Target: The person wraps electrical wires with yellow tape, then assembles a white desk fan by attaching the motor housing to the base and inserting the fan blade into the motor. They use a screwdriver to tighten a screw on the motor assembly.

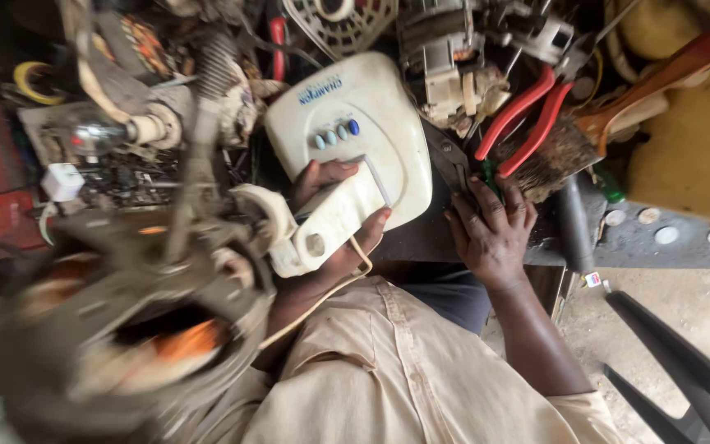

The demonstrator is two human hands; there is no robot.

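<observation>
My left hand (332, 247) grips the white neck piece (322, 226) of a white plastic fan base (371, 123) with small blue buttons, held tilted above the bench. A beige cord (322, 298) loops down from it over my wrist. My right hand (493, 232) lies palm down on the dark bench, just right of the fan base. Its fingertips cover a green-handled tool (487, 175). Whether the fingers close around that tool is hidden.
Red-handled pliers (527, 115) and a worn brush (564, 152) lie beyond my right hand. A blurred motor (125, 329) fills the lower left, with more motor parts and a white plug (63, 181) behind. A black plastic chair (684, 370) stands at right.
</observation>
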